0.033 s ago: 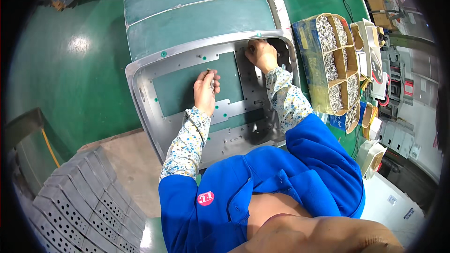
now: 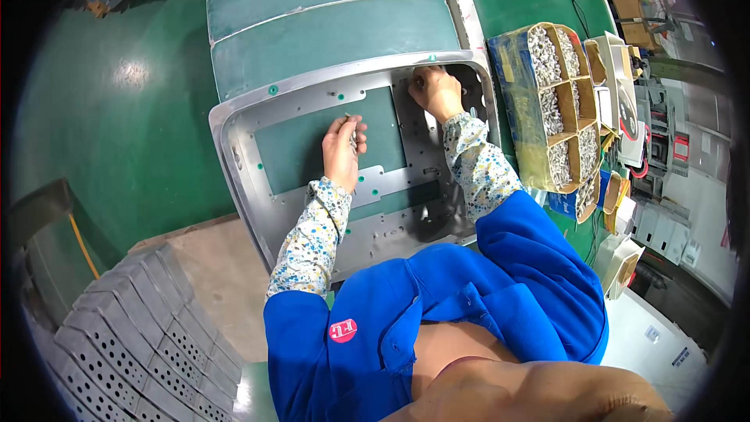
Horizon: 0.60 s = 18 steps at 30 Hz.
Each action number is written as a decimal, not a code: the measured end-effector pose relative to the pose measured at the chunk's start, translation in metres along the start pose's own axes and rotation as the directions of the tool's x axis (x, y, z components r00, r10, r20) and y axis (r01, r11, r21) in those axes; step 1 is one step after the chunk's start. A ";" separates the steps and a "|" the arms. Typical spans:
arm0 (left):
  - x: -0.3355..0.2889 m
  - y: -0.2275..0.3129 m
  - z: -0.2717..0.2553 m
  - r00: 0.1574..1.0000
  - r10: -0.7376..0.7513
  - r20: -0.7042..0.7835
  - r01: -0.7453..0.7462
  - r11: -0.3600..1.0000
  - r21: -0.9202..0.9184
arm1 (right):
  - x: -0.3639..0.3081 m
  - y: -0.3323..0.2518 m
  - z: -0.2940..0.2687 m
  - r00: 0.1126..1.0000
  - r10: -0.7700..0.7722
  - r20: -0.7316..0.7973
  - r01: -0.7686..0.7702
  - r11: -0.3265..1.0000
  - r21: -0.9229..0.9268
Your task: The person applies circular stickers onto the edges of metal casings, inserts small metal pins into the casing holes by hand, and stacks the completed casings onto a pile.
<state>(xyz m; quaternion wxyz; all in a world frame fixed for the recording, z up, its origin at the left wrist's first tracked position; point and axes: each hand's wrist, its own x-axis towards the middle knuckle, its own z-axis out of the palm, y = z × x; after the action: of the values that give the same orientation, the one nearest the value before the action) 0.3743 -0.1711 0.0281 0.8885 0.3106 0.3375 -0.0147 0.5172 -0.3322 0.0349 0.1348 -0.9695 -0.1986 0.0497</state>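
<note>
A large grey metal housing [image 2: 312,78] with a raised rim, rounded corners and rectangular cut-outs lies in front of me. My left hand [image 2: 341,155] hovers over its big cut-out, fingers curled around several small silvery metal pieces [image 2: 354,141]; their exact kind is too small to make out. At the far right inner corner, my right hand [image 2: 437,94] reaches down against the metal with bent fingers pressed together. Whatever its fingertips grip, if anything, is hidden. Green dots and small studs or holes mark the housing's inner plates.
A divided cardboard box [image 2: 582,94] full of small metal parts stands right of the housing. Beneath and beyond the housing is a green-topped bench [image 2: 328,35]. Grey perforated metal panels [image 2: 133,336] are stacked at lower left. White bins [image 2: 617,262] line the right side.
</note>
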 end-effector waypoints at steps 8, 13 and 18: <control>0.012 0.006 0.017 0.997 0.029 0.068 -0.027 0.999 -0.025 | 0.006 -0.002 0.006 0.997 -0.055 0.062 0.063 0.987 -0.150; 0.017 -0.005 0.021 0.990 -0.129 0.061 0.135 0.985 -0.106 | 0.007 0.000 0.010 0.999 -0.037 0.001 0.036 0.988 -0.151; 0.015 -0.008 0.014 0.967 -0.168 0.193 0.181 0.982 -0.054 | -0.018 -0.024 -0.010 0.989 -0.107 -0.100 0.114 0.991 0.070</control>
<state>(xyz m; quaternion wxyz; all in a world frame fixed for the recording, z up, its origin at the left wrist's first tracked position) 0.3922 -0.1825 0.0220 0.9220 0.2452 0.2785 -0.1102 0.4935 -0.3202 0.0518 0.1832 -0.9524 -0.2434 0.0030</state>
